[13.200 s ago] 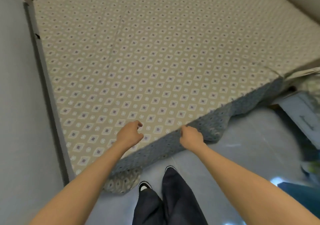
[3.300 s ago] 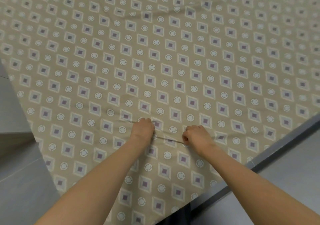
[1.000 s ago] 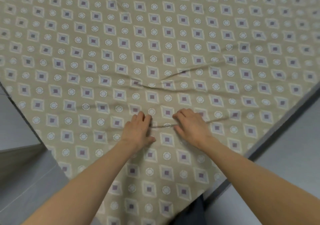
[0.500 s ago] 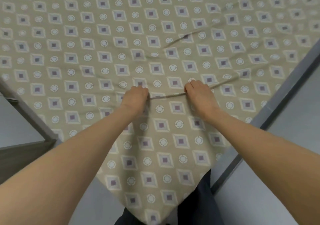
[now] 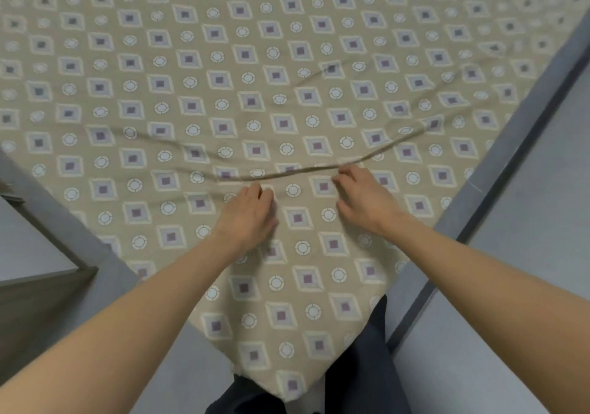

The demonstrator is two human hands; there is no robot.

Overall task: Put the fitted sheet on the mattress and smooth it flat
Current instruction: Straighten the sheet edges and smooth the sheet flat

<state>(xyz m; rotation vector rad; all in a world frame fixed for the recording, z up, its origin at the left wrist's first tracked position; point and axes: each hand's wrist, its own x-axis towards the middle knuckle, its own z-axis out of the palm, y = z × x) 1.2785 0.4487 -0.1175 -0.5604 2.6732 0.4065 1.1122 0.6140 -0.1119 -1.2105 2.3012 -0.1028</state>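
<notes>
The beige fitted sheet (image 5: 287,62), printed with diamonds and circles, covers the mattress, and its near corner (image 5: 287,365) points at me. A raised fold (image 5: 287,172) runs across the sheet just beyond my fingertips and climbs to the right. My left hand (image 5: 252,215) rests on the sheet just below the fold, fingers lightly bent and holding nothing. My right hand (image 5: 360,196) has curled fingers that pinch the fold at its right part. Shallower creases lie farther out on the sheet.
A grey bed frame edge (image 5: 510,145) runs along the right side, and another (image 5: 64,222) runs along the left. There is pale grey floor (image 5: 526,270) on the right. My dark trousers (image 5: 367,365) show below the mattress corner.
Half a second ago both hands pinched the fold and held it taut between them. My left hand has since let go and drawn back, and the fold sags between my hands.
</notes>
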